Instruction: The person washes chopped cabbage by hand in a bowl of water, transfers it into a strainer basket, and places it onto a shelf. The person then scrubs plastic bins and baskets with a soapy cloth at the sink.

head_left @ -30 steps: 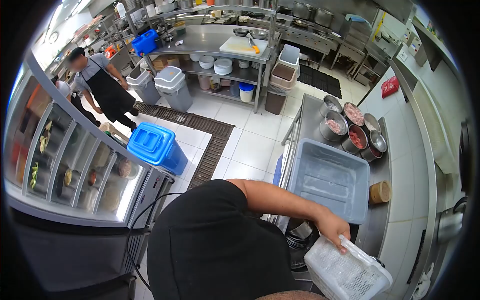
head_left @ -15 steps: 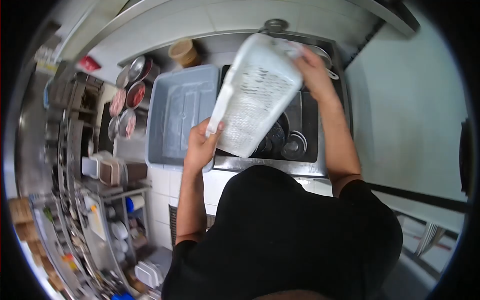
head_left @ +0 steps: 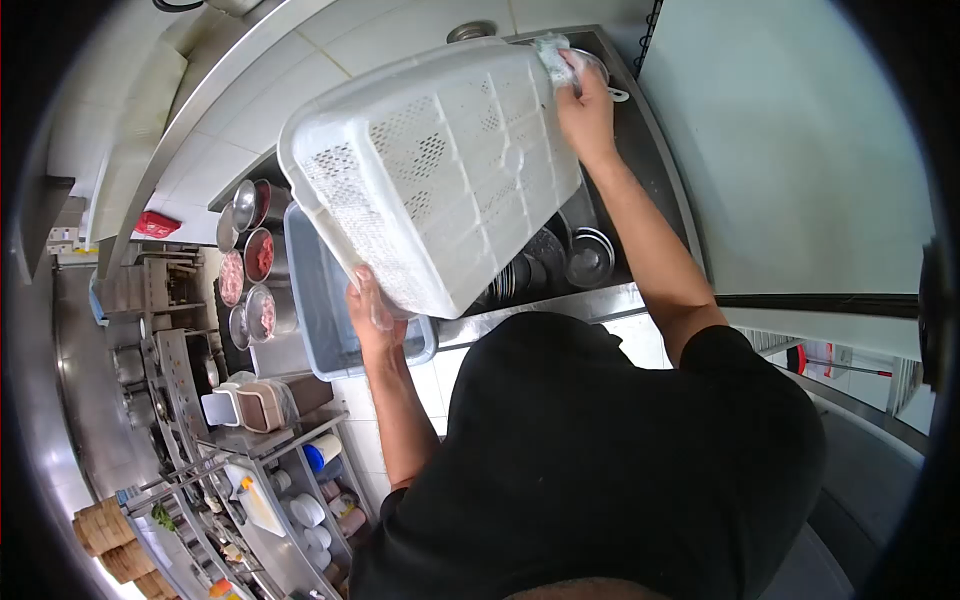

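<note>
A large white perforated plastic basket point(head_left: 450, 180) is held tilted over the sink, its ribbed outer side towards me and suds on its left part. My left hand point(head_left: 376, 315) grips the basket's rim at the near left corner, fingers wrapped round it. At the far right corner, my right hand point(head_left: 588, 115) is closed on a whitish, wet scrubbing cloth point(head_left: 552, 60) pressed against the basket. Beneath the basket, the sink point(head_left: 625, 225) holds dark dishes and a round metal bowl point(head_left: 590, 258), partly hidden.
A grey-blue plastic tub point(head_left: 325, 335) stands left of the sink, partly covered by the basket. Metal bowls with raw meat point(head_left: 262, 255) stand farther left. A steel rack point(head_left: 290, 500) holds containers at lower left. A pale panel point(head_left: 790, 150) rises on the right.
The basket has turned so its outer underside faces me, and it has swung left over the tub. My left hand has shifted left and down; my right hand has moved up and left.
</note>
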Tool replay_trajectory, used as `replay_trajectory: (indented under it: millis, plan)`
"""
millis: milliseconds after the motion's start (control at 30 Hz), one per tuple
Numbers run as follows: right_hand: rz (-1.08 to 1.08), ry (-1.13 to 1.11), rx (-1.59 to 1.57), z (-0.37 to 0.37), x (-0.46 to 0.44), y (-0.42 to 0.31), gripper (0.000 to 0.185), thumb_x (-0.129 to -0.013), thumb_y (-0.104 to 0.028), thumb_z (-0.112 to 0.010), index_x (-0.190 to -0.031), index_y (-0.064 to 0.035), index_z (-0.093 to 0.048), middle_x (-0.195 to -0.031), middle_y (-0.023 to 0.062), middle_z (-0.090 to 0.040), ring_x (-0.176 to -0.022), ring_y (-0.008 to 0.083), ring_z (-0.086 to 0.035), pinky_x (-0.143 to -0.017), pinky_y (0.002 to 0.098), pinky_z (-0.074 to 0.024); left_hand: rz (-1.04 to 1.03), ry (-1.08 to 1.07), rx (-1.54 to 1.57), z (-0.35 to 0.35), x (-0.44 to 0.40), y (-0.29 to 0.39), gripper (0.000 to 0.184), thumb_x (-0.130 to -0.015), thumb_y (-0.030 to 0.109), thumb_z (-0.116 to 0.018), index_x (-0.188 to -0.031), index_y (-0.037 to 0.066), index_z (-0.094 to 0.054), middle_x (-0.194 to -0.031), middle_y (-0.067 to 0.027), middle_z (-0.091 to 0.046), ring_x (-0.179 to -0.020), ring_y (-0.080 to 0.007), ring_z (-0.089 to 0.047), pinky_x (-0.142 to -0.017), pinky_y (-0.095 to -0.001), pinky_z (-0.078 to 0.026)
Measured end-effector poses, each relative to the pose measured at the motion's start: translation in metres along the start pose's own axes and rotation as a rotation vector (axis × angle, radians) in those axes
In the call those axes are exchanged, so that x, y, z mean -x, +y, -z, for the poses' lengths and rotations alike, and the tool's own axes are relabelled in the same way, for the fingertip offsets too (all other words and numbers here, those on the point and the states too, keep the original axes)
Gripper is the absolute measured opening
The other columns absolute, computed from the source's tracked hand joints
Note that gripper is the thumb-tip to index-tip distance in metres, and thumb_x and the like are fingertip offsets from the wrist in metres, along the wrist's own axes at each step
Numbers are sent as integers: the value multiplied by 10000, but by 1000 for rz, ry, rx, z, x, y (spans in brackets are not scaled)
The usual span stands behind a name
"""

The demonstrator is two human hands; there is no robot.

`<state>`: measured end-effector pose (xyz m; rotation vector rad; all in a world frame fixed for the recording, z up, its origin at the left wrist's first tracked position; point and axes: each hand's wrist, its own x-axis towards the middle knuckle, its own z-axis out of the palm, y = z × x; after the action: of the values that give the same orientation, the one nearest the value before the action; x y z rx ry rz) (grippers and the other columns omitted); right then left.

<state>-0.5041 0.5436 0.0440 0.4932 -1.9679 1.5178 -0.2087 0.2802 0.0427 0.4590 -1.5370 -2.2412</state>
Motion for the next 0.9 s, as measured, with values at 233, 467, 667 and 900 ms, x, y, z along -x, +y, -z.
replay_trajectory:
  millis: [233, 467, 667, 900]
  plan:
    - [350, -406, -197, -15, 87, -147, 465, -827, 1, -563, -1271, -103, -655, -1267, 154, -632, -1150, 353, -606, -988, 442, -456, 58, 49, 73, -14, -21, -11, 586, -1022, 456, -583, -1347, -26, -513, -1228, -145, -657, -1076, -270, -676, -939, -421, -563]
    - [19, -204, 121, -10, 62, 1, 427, -862, 28, -516, -1246, -80, -670, -1116, 180, -680, -1038, 364, -649, -876, 437, -523, 53, 144, 237, 11, -3, -16, 681, -1011, 499, -573, -1440, -9, -425, -1330, -170, -599, -1152, -319, -643, -984, -489, -543]
    - [128, -444, -47, -17, 100, -104, 456, -779, -2, -574, -1220, -68, -670, -1145, 167, -659, -1041, 373, -625, -934, 466, -482, 78, 117, 259, 13, -5, -31, 648, -1029, 479, -538, -1462, 9, -425, -1350, -165, -600, -1175, -321, -637, -998, -492, -532]
    - [391, -566, -123, -5, 109, -104, 356, -820, 35, -621, -1164, -20, -690, -1198, 182, -661, -1120, 364, -633, -985, 435, -489, -81, 226, -49, 44, 34, 2, 519, -882, 425, -788, -1129, -10, -648, -944, -49, -693, -811, -124, -646, -719, -291, -540]
